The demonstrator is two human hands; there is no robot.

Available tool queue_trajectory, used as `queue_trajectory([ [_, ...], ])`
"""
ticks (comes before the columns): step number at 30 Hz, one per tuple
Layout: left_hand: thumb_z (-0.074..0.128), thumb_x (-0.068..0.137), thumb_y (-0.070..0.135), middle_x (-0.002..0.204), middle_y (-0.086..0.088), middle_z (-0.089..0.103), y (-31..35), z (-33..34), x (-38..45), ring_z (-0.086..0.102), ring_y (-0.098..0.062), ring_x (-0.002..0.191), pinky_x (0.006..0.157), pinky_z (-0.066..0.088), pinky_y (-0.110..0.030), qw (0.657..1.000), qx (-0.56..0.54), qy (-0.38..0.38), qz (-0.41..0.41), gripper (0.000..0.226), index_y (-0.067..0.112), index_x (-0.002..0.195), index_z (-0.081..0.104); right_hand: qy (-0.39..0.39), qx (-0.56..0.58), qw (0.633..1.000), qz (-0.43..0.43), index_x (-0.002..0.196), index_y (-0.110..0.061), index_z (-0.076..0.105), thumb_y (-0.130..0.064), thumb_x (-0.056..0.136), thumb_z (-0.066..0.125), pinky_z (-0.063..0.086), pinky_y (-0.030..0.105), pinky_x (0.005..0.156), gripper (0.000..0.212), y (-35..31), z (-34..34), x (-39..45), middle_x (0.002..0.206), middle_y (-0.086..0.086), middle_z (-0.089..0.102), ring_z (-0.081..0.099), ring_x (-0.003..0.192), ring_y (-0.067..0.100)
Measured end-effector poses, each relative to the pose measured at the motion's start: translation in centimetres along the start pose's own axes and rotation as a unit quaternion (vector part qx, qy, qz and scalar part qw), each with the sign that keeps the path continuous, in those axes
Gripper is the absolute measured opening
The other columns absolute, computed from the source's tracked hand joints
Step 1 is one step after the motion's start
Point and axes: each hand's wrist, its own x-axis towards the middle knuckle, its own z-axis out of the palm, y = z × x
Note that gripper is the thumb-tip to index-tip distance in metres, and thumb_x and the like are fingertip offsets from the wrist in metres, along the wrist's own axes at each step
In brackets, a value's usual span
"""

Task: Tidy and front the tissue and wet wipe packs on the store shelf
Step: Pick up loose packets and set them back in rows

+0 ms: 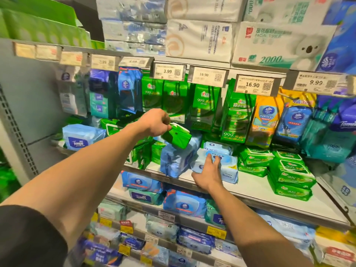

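My left hand [155, 122] pinches a small green pack [176, 136] by its top end and holds it tilted in the air above the middle shelf [256, 191]. Below it a light blue wipe pack [174, 160] leans on its side. My right hand [209, 174] lies with fingers spread on the front of a pale blue wet wipe pack [227, 166] that rests flat near the shelf's front edge. A second pale blue pack [217, 147] lies just behind it. Green wipe packs [289, 174] are stacked to the right.
Green hanging packs [204, 105] and blue and yellow ones [292, 122] dangle from hooks behind. A blue Tempo pack [81, 139] sits at the shelf's left. Price tags [252, 84] line the rail above. Large tissue bales [279, 41] fill the top shelf; more blue packs [183, 205] fill lower shelves.
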Motion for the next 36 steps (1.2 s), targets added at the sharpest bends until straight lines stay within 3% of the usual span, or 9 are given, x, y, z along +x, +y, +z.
queue_trajectory([
  [4,0.065,0.087,0.020,0.062,-0.003,0.054,-0.8,-1.3,-1.7,0.054,-0.025,0.072,0.066,0.040,-0.026,0.999,-0.001,0.033,-0.027,0.027,0.019,0.062,0.057,0.042,-0.022,0.994,-0.100,0.145,-0.012,0.032,-0.040,0.083,0.069,0.038,0.043,0.104,0.078,-2.7,-0.8,-0.5,0.151,0.012,0.021,0.035,0.132,0.039],
  [10,0.066,0.085,0.018,0.072,-0.006,0.062,-4.4,-4.4,-4.3,0.060,-0.027,0.077,0.070,0.048,-0.030,0.994,0.008,0.080,-0.074,0.015,0.016,0.071,0.064,0.011,-0.037,0.976,-0.214,0.138,-0.013,0.046,-0.054,0.076,0.072,0.037,0.043,0.107,0.079,-9.6,0.5,-0.5,0.143,0.008,0.034,0.035,0.131,0.035],
  [15,0.066,0.085,0.015,0.054,0.004,0.048,-9.3,-6.6,-5.5,0.052,-0.027,0.068,0.061,0.034,-0.026,0.991,0.019,0.105,-0.079,0.034,0.016,0.057,0.048,-0.030,-0.060,0.983,-0.174,0.145,-0.015,0.035,-0.070,0.066,0.075,0.035,0.047,0.110,0.104,-15.1,2.6,0.6,0.151,0.012,0.024,0.030,0.138,0.037],
  [19,0.065,0.087,0.020,0.065,-0.004,0.053,-12.8,-8.6,-6.0,0.052,-0.028,0.071,0.061,0.036,-0.028,0.991,0.027,0.115,-0.061,0.019,0.010,0.072,0.062,-0.045,-0.012,0.992,-0.119,0.151,-0.013,0.021,-0.073,0.052,0.081,0.034,0.052,0.113,0.130,-19.7,4.6,2.5,0.154,0.018,0.018,0.026,0.142,0.040],
  [21,0.065,0.087,0.020,0.062,-0.001,0.050,-14.7,-9.4,-6.4,0.050,-0.026,0.071,0.061,0.035,-0.029,0.991,0.028,0.119,-0.049,0.021,0.013,0.069,0.057,-0.057,-0.011,0.993,-0.107,0.154,-0.015,0.014,-0.070,0.051,0.084,0.030,0.053,0.115,0.135,-21.7,5.7,3.3,0.156,0.019,0.012,0.022,0.144,0.042],
  [24,0.064,0.088,0.019,0.058,0.004,0.044,-17.0,-10.4,-6.7,0.048,-0.025,0.070,0.061,0.029,-0.028,0.993,0.025,0.117,-0.026,0.024,0.017,0.068,0.052,-0.054,-0.018,0.995,-0.088,0.150,-0.018,0.020,-0.065,0.053,0.087,0.032,0.054,0.112,0.127,-23.8,7.3,4.5,0.153,0.020,0.018,0.025,0.141,0.044],
  [30,0.063,0.089,0.021,0.065,-0.009,0.054,-19.9,-10.1,-7.1,0.051,-0.029,0.070,0.059,0.030,-0.029,0.996,0.000,0.088,-0.020,0.024,0.009,0.069,0.056,0.018,-0.106,0.990,-0.086,0.134,-0.019,0.040,-0.038,0.072,0.077,0.040,0.043,0.105,0.074,-23.7,10.6,4.6,0.139,0.014,0.028,0.029,0.129,0.040],
  [32,0.062,0.089,0.020,0.058,-0.004,0.048,-20.4,-9.6,-6.9,0.049,-0.028,0.066,0.058,0.030,-0.029,0.996,-0.018,0.083,-0.017,0.031,0.012,0.062,0.049,0.026,-0.095,0.992,-0.081,0.128,-0.019,0.042,-0.035,0.070,0.078,0.043,0.044,0.103,0.071,-23.9,10.8,4.6,0.135,0.013,0.026,0.034,0.125,0.040],
  [36,0.062,0.089,0.017,0.054,0.000,0.041,-19.9,-9.0,-6.5,0.045,-0.025,0.064,0.059,0.034,-0.031,0.995,-0.042,0.094,-0.002,0.040,0.015,0.057,0.039,0.050,-0.061,0.991,-0.108,0.121,-0.021,0.044,-0.051,0.055,0.087,0.049,0.043,0.096,0.084,-24.3,10.2,3.7,0.122,0.009,0.026,0.035,0.118,0.034],
])
